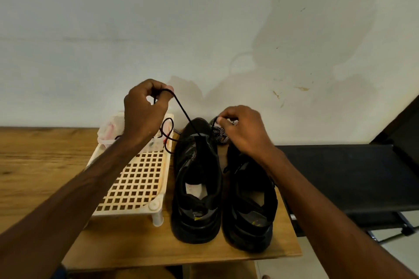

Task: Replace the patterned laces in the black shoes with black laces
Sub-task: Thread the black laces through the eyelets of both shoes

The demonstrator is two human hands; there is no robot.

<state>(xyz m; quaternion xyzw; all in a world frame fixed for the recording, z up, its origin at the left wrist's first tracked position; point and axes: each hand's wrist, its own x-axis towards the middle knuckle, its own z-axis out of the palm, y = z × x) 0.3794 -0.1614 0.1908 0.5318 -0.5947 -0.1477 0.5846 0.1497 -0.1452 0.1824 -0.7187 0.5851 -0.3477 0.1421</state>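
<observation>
The wooden table (pixel 40 161) carries everything. On it stands a cream plastic lattice rack (pixel 136 181), and just beside that rack the pair of black shoes sits side by side, heels toward the person. The left black shoe (pixel 195 217) and the right black shoe (pixel 251 206) look padded and fairly light. They would likely slide on the wood under a hard pull, so steadying the upper near the eyelets seems wise.

The left hand (pixel 145 111) is raised above the back of the rack, its thumb and fingers pinched on the thin black cord lace (pixel 184 112). The lace runs taut down to the front of the left shoe's tongue, while its slack curls over the rack's rear edge. The right hand (pixel 244 129) rests over the toe end of the right shoe, fingertips nipped on the black-and-white patterned woven lace (pixel 219 136), which lies bunched between the two toes. Whether that lace is threaded anywhere cannot be told from here.

Both laces are soft, limp and almost weightless, so they hold no shape and tangle easily. The black one looks smooth and thin, so it may slip through a loose pinch. I judge the best hold is close to its stiff tip for feeding through eyelets, and close to the eyelet for drawing it snug, with short, even pulls
</observation>
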